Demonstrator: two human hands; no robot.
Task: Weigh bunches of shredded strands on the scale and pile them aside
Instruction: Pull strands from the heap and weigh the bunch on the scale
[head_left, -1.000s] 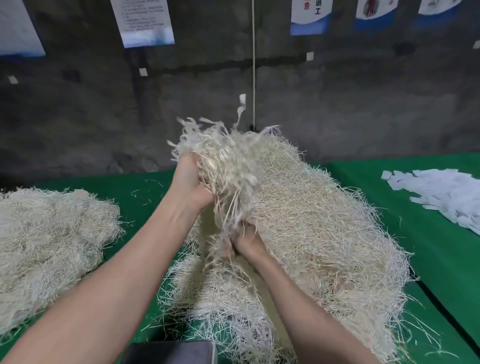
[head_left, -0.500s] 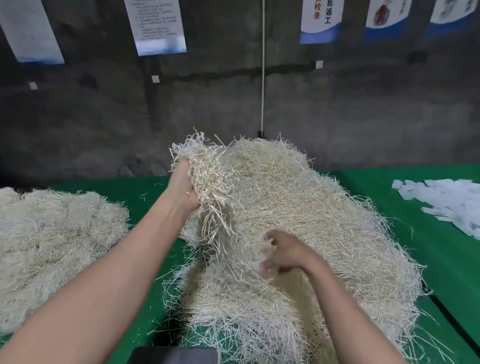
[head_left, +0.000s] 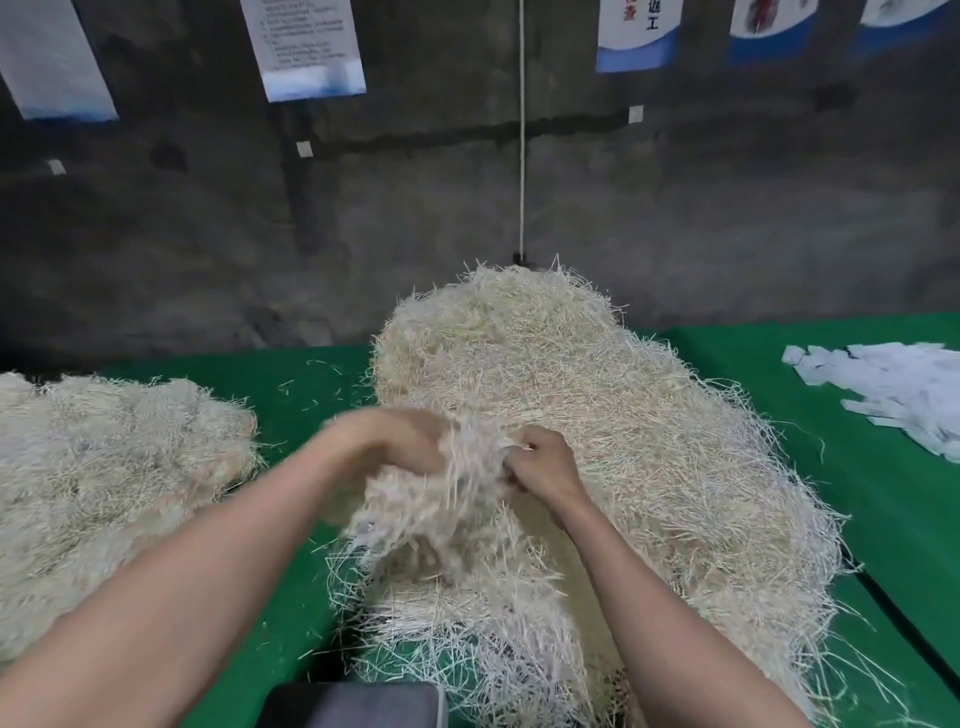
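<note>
A big heap of pale shredded strands (head_left: 597, 415) fills the middle of the green table (head_left: 883, 493). Both hands meet at its near left side on one bunch of strands (head_left: 452, 499), which is motion-blurred. My left hand (head_left: 395, 441) grips the bunch from the left. My right hand (head_left: 540, 467) has curled fingers pinching the same bunch from the right. A grey scale (head_left: 353, 704) shows only its top edge at the bottom of the view, below the hands.
A second, flatter pile of strands (head_left: 104, 478) lies at the left. White paper slips (head_left: 893, 389) are scattered at the right. A dark gap (head_left: 904, 618) runs between table sections on the right. A concrete wall with posters stands behind.
My left hand has dropped from a raised position down to the heap with its bunch. My right hand moved up to meet it and now pinches the same bunch.
</note>
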